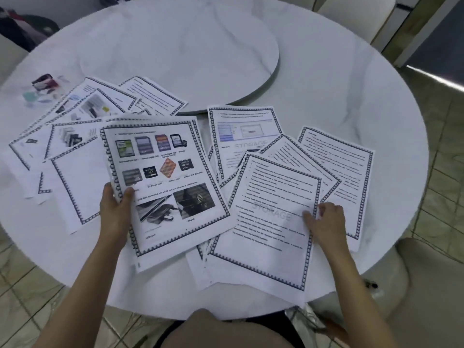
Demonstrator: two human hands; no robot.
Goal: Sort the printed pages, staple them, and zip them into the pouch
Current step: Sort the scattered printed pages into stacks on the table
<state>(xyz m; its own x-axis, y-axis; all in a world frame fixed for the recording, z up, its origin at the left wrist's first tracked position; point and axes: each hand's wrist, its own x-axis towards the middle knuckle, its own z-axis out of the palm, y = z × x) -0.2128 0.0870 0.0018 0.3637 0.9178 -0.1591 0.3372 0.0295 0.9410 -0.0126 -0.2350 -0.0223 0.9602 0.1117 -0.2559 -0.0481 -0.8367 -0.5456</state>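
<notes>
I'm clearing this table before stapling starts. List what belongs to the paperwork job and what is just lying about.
Job: stack of pages, gripped by left hand; text page, pinched by right hand; loose pages across the table.
Lying about: turntable; chair; crinkled silver item by the lap; small items far left, too blurred to place.

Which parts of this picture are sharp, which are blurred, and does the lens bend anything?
Head view: the memory-card page in the left hand is sharpest; the STORAGE page pinched by the right hand is softer; the small items at far left are smeared; the table rim bows from the wide lens; a glare streak lies on the floor, upper right.
</notes>
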